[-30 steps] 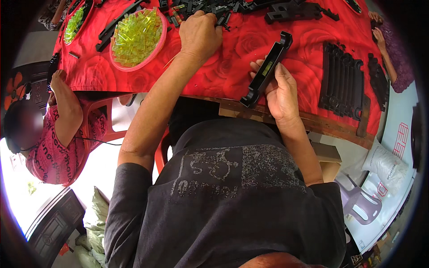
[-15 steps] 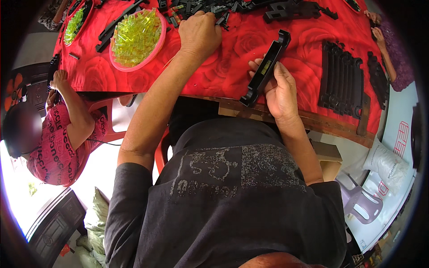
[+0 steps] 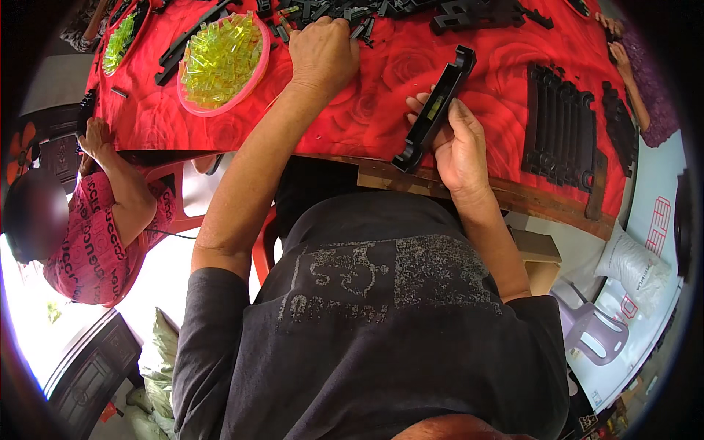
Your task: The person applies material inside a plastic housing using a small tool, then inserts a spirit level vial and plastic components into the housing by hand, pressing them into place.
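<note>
My right hand [image 3: 460, 147] is closed around a long black plastic housing [image 3: 433, 110], which it holds tilted above the near edge of the table. A small yellow-green vial shows inside the housing's slot. My left hand [image 3: 323, 59] reaches to the far side, at the near edge of a pile of small black plastic parts [image 3: 359, 13]. Its fingers curl downward and are mostly hidden behind the back of the hand, so what they pinch cannot be made out. Left of that hand stands a pink-rimmed bowl [image 3: 217, 112] full of clear yellow-green vials [image 3: 224, 59].
A red rose-patterned cloth [image 3: 330, 136] covers the table. Several black housings [image 3: 561, 128] lie in a row at the right. Larger black parts [image 3: 480, 16] lie at the back. A co-worker [image 3: 103, 220] sits at the left; another person's hand [image 3: 620, 55] is at the far right.
Both hands stay nearly in place; the housing is still in my right hand. At the left, the co-worker's arm has shifted slightly.
</note>
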Available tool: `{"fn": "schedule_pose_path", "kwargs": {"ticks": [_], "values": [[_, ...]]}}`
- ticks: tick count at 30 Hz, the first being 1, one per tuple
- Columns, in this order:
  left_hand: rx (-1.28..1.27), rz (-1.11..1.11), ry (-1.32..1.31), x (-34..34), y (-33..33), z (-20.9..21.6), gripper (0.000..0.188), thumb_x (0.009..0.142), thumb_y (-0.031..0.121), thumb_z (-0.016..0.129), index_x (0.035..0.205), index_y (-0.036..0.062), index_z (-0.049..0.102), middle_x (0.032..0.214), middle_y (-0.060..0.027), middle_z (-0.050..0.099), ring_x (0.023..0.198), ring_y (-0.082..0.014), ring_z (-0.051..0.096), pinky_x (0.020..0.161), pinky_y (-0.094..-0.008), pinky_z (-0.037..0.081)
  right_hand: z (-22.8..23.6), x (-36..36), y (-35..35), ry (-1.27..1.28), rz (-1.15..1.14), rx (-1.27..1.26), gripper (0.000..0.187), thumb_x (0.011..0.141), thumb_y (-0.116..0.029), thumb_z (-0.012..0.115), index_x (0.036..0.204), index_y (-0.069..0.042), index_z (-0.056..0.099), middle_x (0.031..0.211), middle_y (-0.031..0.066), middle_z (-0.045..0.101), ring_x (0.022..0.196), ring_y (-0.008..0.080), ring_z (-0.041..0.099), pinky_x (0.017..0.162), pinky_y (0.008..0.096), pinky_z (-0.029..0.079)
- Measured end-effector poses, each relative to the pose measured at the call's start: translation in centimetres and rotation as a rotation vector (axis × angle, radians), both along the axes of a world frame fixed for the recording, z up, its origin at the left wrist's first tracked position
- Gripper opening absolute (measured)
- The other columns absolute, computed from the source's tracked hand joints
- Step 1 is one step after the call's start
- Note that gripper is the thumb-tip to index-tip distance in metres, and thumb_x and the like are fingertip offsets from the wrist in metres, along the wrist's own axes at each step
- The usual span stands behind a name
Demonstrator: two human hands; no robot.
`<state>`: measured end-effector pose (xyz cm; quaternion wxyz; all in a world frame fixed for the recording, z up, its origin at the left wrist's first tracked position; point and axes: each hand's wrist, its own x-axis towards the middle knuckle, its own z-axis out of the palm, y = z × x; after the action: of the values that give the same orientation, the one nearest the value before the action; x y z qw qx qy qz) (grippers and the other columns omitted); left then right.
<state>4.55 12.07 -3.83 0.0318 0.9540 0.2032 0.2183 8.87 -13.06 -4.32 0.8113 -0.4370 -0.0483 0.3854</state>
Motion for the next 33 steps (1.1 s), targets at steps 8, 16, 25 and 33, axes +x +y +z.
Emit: {"fn": "schedule_pose_path", "kwargs": {"ticks": [8,16,25,33], "values": [[-0.119,0.031,0.010,-0.6,-0.3,0.9,0.021,0.087,0.024,0.064,0.088,0.0066,0.074,0.088,-0.0148,0.072,0.083,-0.0369,0.070,0.074,-0.0484,0.055,0.8,-0.3,0.2,0.008,-0.033,-0.017,0.034,0.111,-0.026,0.045,0.119,0.003,0.060,0.117,0.0175,0.069,0.114,0.0322,0.068,0.098,0.0441,0.057],[-0.635,-0.071,-0.041,-3.3,-4.2,3.0,0.023,0.085,0.021,0.064,0.086,0.0012,0.075,0.076,-0.0206,0.070,0.077,-0.0401,0.070,0.072,-0.0468,0.056,0.1,0.0,0.0,0.007,0.005,0.015,0.038,0.111,-0.025,0.045,0.134,0.003,0.056,0.125,0.0196,0.066,0.122,0.0371,0.064,0.104,0.0468,0.054],[-0.741,-0.060,-0.013,-4.5,-5.1,2.1,0.021,0.085,0.021,0.064,0.083,0.0020,0.074,0.075,-0.0187,0.070,0.076,-0.0386,0.070,0.071,-0.0466,0.055,0.5,-0.1,0.3,-0.002,-0.025,0.007,0.035,0.112,-0.025,0.042,0.120,0.004,0.059,0.118,0.0193,0.068,0.115,0.0328,0.068,0.098,0.0428,0.057],[-0.668,0.038,-0.006,-4.8,-5.3,1.7,0.019,0.085,0.021,0.065,0.089,0.0049,0.074,0.075,-0.0170,0.070,0.076,-0.0373,0.070,0.070,-0.0462,0.055,0.6,-0.1,0.2,0.005,-0.029,-0.008,0.034,0.112,-0.024,0.043,0.120,0.004,0.059,0.119,0.0193,0.069,0.116,0.0330,0.067,0.099,0.0432,0.057]]}}
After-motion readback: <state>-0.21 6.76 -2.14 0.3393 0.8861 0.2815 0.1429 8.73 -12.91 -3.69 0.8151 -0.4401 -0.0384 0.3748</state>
